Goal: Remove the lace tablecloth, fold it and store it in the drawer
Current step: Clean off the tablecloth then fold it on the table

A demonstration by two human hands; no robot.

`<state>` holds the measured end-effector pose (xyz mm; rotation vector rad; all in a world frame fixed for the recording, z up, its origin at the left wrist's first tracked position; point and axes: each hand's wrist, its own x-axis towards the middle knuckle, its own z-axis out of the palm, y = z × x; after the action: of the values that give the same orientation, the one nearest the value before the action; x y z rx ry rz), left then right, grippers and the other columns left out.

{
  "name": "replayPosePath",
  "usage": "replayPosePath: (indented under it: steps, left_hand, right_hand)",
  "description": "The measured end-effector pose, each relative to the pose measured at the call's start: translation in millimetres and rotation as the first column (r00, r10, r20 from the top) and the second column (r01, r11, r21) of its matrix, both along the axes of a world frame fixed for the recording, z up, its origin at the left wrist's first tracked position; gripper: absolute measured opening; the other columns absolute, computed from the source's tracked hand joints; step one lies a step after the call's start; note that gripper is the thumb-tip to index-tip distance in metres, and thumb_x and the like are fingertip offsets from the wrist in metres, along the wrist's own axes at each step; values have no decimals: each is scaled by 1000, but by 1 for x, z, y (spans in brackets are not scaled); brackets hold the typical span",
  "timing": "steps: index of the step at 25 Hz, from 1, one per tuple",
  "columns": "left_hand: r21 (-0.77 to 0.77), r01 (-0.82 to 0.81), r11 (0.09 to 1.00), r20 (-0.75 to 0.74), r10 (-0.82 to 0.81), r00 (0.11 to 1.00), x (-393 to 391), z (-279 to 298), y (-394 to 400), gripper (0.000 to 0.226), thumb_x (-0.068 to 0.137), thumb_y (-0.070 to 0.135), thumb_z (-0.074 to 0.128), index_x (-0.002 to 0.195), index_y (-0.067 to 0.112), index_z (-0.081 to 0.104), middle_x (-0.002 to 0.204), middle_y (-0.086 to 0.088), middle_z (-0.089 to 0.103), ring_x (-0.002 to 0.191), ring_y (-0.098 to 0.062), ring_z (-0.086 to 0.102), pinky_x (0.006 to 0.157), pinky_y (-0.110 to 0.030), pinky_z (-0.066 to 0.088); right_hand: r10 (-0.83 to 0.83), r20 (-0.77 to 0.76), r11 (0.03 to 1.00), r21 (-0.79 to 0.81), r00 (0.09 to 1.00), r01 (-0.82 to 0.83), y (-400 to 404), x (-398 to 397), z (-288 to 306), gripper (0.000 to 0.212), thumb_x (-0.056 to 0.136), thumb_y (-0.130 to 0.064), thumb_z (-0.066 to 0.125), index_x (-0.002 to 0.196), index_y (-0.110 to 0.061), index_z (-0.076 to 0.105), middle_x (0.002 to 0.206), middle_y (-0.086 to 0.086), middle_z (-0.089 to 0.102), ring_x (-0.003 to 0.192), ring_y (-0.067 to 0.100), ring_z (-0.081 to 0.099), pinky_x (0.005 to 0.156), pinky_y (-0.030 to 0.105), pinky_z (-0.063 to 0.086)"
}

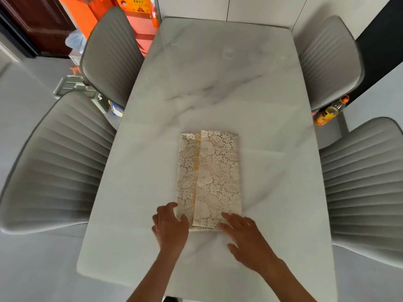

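the lace tablecloth [209,179] lies folded into a long narrow rectangle on the white marbled tabletop [218,73], towards the near end and roughly on the centre line, its long side running away from the person. a yellow strip shows along the fold line left of its middle. the left hand [170,227] sits at the near left corner of the cloth, its fingers [172,205] curled round that edge in a light grip, thumb lying on the lace. the right hand [244,234] rests flat at the near right corner, fingers spread and open, the tips touching the cloth and gripping nothing.

four grey ribbed chairs [65,162] stand close around the tabletop, two on each side, hemming in both long edges. an orange-capped bottle [329,112] stands on the floor between the two right-hand chairs. beyond the far left chair are orange boxes [139,25], a clear plastic bag [75,40] and a dark wooden door [39,22].
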<state>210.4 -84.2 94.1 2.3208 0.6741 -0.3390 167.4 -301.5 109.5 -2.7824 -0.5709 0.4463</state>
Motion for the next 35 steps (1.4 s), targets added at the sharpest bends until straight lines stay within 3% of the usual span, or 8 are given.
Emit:
replayPosePath:
  steps: [3,8,13,19,22,27,31,35]
  left_hand:
    - [-129,94,987,-47,-100,994,20,-1,-28,27,86,39,64,104,20,58,100,2,65,101,-25,62,84,-34,47]
    - [-27,136,990,-191,-139,972,35,-20,-41,20,81,37,64,73,19,58,73,7,60,87,-25,66,82,-36,48]
    - [-56,84,995,-51,-87,995,23,-33,-33,17,85,29,62,77,14,64,87,-1,64,88,-25,64,75,-33,47]
    - [43,86,995,69,-89,994,11,-39,-10,54,70,35,79,115,32,49,120,2,41,112,-27,43,82,-37,40]
    - [-207,260,943,-30,-271,962,11,-35,0,63,70,32,78,122,41,43,110,3,42,104,-27,57,79,-30,43]
    - [420,729,541,-130,-759,638,-16,-22,24,100,65,58,78,150,30,35,155,-15,35,137,-39,40,100,-55,44]
    - [334,940,67,-144,-982,122,10,-36,54,83,85,22,65,154,35,21,164,1,1,151,-23,-2,119,-50,18]
    - [129,989,73,-93,-992,85,31,-50,78,89,90,7,63,154,40,9,163,13,-7,149,-7,-15,123,-33,5]
  right_hand:
    - [-378,-155,913,101,913,395,-13,19,-9,64,90,-34,60,149,-27,37,163,0,22,146,23,29,113,40,34]
    - [-183,-346,983,-59,920,173,-14,28,-24,71,93,-41,53,154,-38,17,165,-9,-10,151,27,9,112,43,34]
    - [-643,-415,537,355,644,765,-1,32,-32,48,89,-20,66,135,-21,51,150,5,36,130,24,47,104,43,44]
    - [-778,-488,340,204,397,918,12,42,-37,19,95,-24,54,107,-16,42,97,7,66,85,29,63,74,37,48]
    - [-735,-438,470,221,517,855,16,49,-37,18,91,-14,55,101,-15,40,93,6,61,80,28,59,70,35,45]
    - [-597,-461,611,268,656,745,-11,0,-43,19,91,-16,56,94,-33,48,76,-6,60,59,4,54,55,32,48]
    - [-59,158,998,17,986,57,-43,-10,-62,50,89,-18,47,139,-26,50,149,3,47,132,26,47,103,40,43]
    - [333,249,943,-101,910,-317,-65,16,-78,57,95,-28,50,150,-20,39,159,2,34,146,27,31,116,49,29]
